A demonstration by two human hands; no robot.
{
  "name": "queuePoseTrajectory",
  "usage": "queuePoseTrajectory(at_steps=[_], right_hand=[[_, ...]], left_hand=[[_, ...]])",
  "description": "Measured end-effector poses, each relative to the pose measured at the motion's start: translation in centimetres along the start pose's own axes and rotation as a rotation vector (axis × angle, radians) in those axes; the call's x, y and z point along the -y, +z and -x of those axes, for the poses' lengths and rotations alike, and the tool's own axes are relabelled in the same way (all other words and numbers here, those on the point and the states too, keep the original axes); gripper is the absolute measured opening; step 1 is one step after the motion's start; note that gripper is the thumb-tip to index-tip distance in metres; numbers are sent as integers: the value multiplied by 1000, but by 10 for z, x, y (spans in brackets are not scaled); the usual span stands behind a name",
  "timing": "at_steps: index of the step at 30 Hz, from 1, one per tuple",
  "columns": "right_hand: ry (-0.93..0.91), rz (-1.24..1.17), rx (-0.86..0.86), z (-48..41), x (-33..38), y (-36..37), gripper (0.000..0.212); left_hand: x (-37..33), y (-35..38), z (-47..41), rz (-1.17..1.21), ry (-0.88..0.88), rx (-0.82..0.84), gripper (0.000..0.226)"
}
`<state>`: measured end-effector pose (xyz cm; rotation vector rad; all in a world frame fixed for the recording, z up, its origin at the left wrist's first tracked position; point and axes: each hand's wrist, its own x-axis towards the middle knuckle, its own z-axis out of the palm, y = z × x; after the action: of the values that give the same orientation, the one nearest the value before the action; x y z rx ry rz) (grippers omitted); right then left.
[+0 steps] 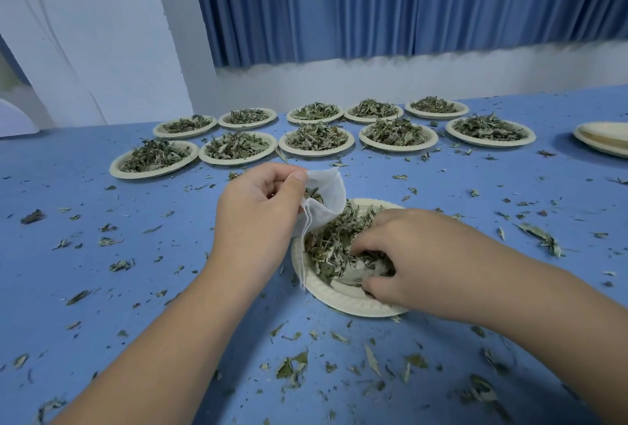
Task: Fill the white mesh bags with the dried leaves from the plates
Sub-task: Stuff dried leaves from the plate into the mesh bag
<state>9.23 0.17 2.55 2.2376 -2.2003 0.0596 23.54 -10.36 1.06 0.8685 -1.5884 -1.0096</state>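
Observation:
My left hand [258, 217] pinches the rim of a white mesh bag [328, 197] and holds its mouth open just above the left side of a cream paper plate [339, 299]. Some leaves show inside the bag, and its drawstring hangs down over the plate's rim. The plate holds a pile of dried green leaves [336, 241]. My right hand [404, 254] reaches into that pile from the right, fingers curled around a clump of leaves.
Several more plates heaped with dried leaves [238, 149] stand in two rows at the back of the blue table [102, 254]. A stack of bare plates [605, 139] sits at the far right edge. Loose leaf bits are scattered all over the tabletop.

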Motion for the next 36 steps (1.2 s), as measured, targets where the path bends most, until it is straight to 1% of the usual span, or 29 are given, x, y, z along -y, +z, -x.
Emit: queuePoseTrajectory(at_steps=[3,11,15,18,21,27,32,36], right_hand=[[-3,41,-33,-3,4,2,27],[-42,154,-41,-7,4,7,16],[-84,160,-100,-4,0,9,16],[-91,50,-162,-1,-6,7,16],[-57,-133,-191,4,-13,0,17],[15,-483,-294,11,-23,-12,4],[55,-796,-399,12,-30,-19,11],[38,-943,-417,8,-30,-18,11]], left_hand=[[1,1,0,-5,1,3,15],[2,-1,-1,9,12,-11,18],[1,-3,-2,23,18,-34,16],[1,-5,-3,38,30,-51,14],[0,-6,-3,26,41,-54,14],[-1,-5,0,-69,111,-52,15],[-1,-1,4,-162,153,12,17],[-2,4,8,-222,177,57,20]])
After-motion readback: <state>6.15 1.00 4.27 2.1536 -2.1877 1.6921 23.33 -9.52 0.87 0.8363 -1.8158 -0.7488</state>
